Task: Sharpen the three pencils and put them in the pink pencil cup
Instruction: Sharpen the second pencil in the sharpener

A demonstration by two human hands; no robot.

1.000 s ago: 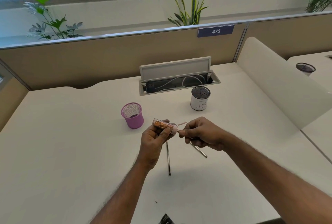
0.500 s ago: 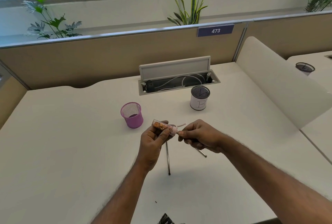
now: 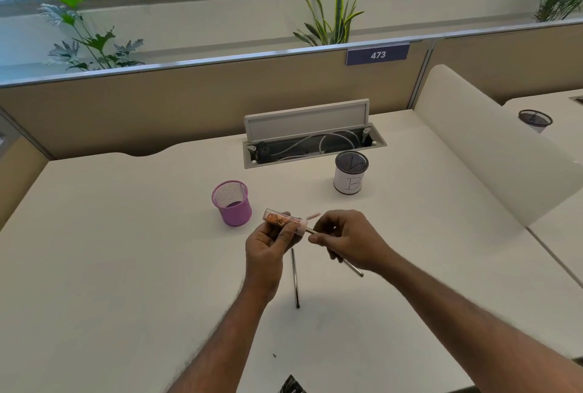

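My left hand [image 3: 268, 244] grips a clear tube sharpener [image 3: 280, 219] with orange shavings inside and a pink cap end. My right hand [image 3: 347, 241] pinches a dark pencil [image 3: 353, 268] whose tip sits in the sharpener's pink end; its back end sticks out below my palm. A second pencil [image 3: 295, 279] lies on the white desk [image 3: 126, 266] under my hands. The pink mesh pencil cup [image 3: 232, 203] stands upright just left of the sharpener. A small pink piece [image 3: 314, 215] lies behind my right hand. No third pencil shows.
A black mesh cup with a white label marked B [image 3: 350, 176] stands behind my right hand. An open cable tray [image 3: 312, 146] sits at the desk's back. A white divider panel [image 3: 492, 153] rises on the right. A dark object [image 3: 291, 386] pokes in at the near edge.
Both hands hold the same grip. My right hand has shifted slightly on the pencil at the sharpener's mouth; the view has drifted a little.
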